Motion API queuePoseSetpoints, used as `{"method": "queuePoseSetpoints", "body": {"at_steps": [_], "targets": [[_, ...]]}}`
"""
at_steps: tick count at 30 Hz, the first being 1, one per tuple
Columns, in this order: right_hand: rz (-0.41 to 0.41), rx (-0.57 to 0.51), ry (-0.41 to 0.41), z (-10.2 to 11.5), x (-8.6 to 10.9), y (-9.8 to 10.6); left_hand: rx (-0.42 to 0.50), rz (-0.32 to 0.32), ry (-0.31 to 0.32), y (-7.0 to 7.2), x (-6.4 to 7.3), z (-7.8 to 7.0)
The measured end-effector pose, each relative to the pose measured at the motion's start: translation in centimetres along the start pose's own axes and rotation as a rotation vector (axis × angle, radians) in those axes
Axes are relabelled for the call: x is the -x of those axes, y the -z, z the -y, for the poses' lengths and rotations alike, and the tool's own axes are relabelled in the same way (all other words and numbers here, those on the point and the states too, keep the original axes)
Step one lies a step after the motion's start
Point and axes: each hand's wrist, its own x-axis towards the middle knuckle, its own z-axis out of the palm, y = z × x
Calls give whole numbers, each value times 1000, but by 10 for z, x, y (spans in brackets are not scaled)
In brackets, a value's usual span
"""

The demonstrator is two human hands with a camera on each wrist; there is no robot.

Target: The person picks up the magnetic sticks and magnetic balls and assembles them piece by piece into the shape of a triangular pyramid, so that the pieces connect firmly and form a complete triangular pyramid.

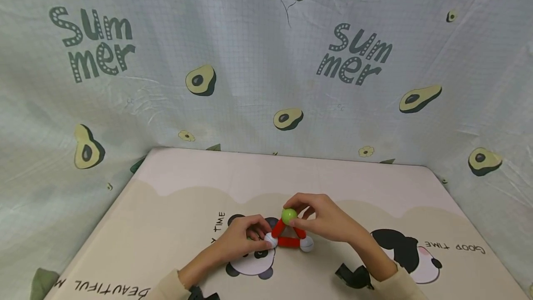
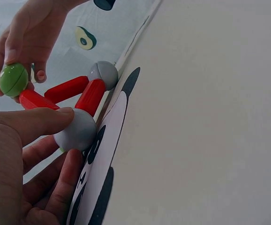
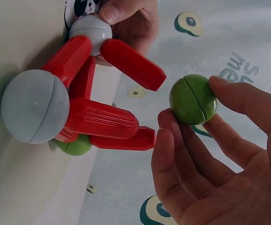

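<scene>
My right hand (image 1: 326, 219) pinches a green ball (image 3: 191, 99) between thumb and fingers, above a frame of red rods and balls on the table. In the right wrist view the ball is apart from the upper ends of three red rods (image 3: 134, 65) that slant up. At the left corner, my left hand (image 1: 243, 240) holds a pale grey ball (image 2: 77, 131) with thumb and fingers. A second grey ball (image 3: 34, 107) sits at the near right corner. Another green ball (image 3: 77, 146) lies low at the far side, partly hidden by rods.
The table (image 1: 175, 226) has a cover printed with a panda, a dog and lettering. A pale curtain (image 1: 250, 59) with avocado prints hangs behind and at both sides. Black pieces (image 1: 354, 276) show near the wrists.
</scene>
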Motion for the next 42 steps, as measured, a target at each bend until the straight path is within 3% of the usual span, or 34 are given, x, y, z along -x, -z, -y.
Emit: {"method": "queuePoseSetpoints", "body": {"at_steps": [14, 23, 42], "targets": [[0, 4, -18, -5, -1, -3, 5, 5, -17, 0, 1, 1], [-7, 14, 35, -5, -3, -7, -6, -1, -8, 0, 1, 0], [-4, 12, 3, -6, -3, -2, 5, 5, -29, 0, 0, 1]]}}
